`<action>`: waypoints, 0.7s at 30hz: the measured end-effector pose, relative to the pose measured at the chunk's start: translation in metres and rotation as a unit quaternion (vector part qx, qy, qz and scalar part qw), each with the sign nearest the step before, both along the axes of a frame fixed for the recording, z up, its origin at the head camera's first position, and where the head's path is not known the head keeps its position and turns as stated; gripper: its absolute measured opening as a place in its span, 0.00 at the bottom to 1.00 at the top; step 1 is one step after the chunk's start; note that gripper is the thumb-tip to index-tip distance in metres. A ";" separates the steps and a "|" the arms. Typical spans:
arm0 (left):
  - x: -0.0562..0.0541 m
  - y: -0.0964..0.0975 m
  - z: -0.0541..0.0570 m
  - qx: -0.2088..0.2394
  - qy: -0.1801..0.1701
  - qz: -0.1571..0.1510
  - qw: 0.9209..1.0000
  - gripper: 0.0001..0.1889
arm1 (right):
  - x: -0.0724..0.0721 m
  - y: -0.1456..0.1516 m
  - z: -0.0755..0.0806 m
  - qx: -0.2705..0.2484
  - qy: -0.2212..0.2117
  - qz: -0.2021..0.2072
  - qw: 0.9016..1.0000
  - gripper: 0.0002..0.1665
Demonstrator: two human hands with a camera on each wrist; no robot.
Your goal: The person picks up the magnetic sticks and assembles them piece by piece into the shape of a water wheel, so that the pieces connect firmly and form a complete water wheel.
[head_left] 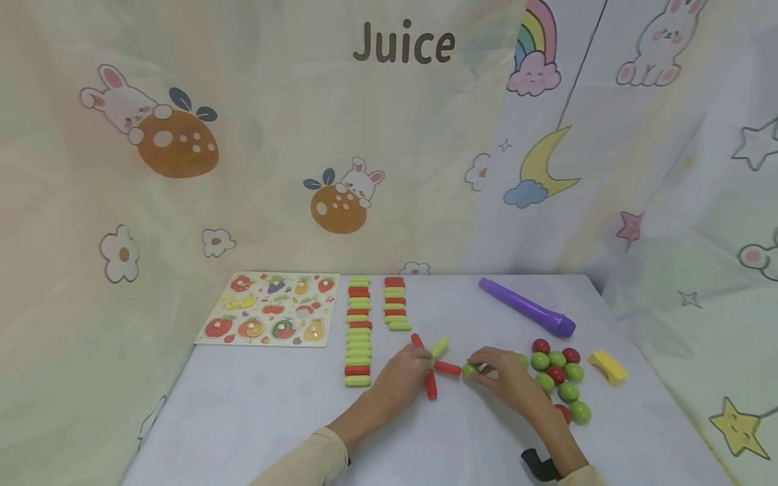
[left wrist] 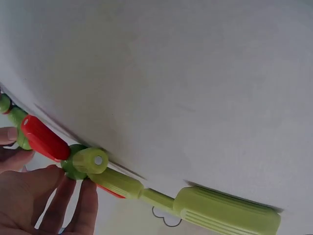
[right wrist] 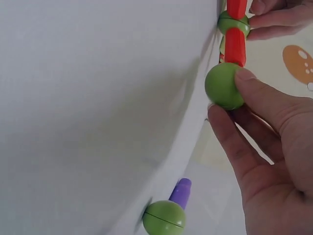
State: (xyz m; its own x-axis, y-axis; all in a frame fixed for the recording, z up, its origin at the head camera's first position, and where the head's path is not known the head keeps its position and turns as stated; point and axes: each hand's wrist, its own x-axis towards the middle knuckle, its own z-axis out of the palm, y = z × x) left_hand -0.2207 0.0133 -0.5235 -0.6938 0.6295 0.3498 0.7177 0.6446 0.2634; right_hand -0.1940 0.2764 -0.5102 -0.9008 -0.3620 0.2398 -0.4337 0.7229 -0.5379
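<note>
My left hand (head_left: 400,374) pinches a green ball (left wrist: 68,169) by its side; in the head view the fingers largely hide this ball. Red rods (head_left: 448,368) and light green rods (head_left: 440,347) spread out from it like spokes, one rod showing a small silvery dot on its end in the left wrist view. Between thumb and fingers, my right hand (head_left: 507,381) holds another green ball (right wrist: 224,85) at the outer end of the red rod that points right. Ball and rod appear to touch.
Left of the hands lie two columns of red and green rods (head_left: 358,343), beyond them a fruit picture board (head_left: 328,331). Right of the hands are several red and green balls (head_left: 568,391), a purple tube (head_left: 525,307) and a yellow block (head_left: 608,368). A black curved object (head_left: 537,466) is beside the right wrist.
</note>
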 end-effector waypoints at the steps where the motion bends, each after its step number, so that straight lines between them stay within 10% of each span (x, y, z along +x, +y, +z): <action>1: 0.000 0.000 0.000 -0.001 0.000 -0.001 1.000 0.16 | -0.001 0.000 -0.002 -0.006 0.000 -0.001 1.000 0.15; 21: 0.002 -0.014 -0.005 0.094 -0.115 0.074 0.986 0.12 | 0.006 0.019 -0.006 -0.061 -0.028 -0.044 0.997 0.17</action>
